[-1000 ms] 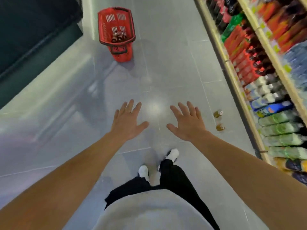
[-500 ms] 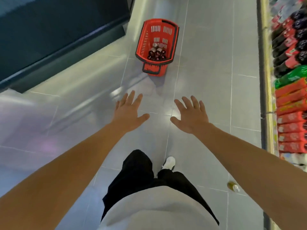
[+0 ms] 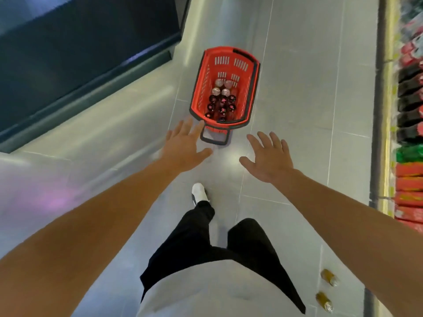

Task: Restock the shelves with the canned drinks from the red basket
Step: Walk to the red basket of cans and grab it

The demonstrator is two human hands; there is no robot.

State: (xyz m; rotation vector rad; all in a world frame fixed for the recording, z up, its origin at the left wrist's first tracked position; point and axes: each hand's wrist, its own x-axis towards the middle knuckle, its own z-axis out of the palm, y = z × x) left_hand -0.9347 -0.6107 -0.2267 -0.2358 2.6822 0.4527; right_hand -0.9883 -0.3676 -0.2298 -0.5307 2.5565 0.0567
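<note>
A red basket (image 3: 206, 72) with a dark rim stands on the grey tiled floor ahead of me. Several canned drinks (image 3: 220, 100) stand upright in its near end, some dark-topped, some silver-topped. My left hand (image 3: 185, 147) is stretched forward with fingers spread, its fingertips just short of the basket's near left corner. My right hand (image 3: 269, 156) is also spread and holds nothing, to the right of the basket's lower handle. The shelves (image 3: 409, 138) with bottled drinks run along the right edge.
Two small amber bottles (image 3: 327, 289) stand on the floor at the lower right by the shelf base. A dark cabinet (image 3: 75, 56) fills the upper left. My legs and a white shoe (image 3: 199, 191) are below the hands.
I have walked toward the basket; it now sits larger and closer, right in front of my hands. Both hands stay spread and hold nothing. The floor bottles have slid to the lower right.
</note>
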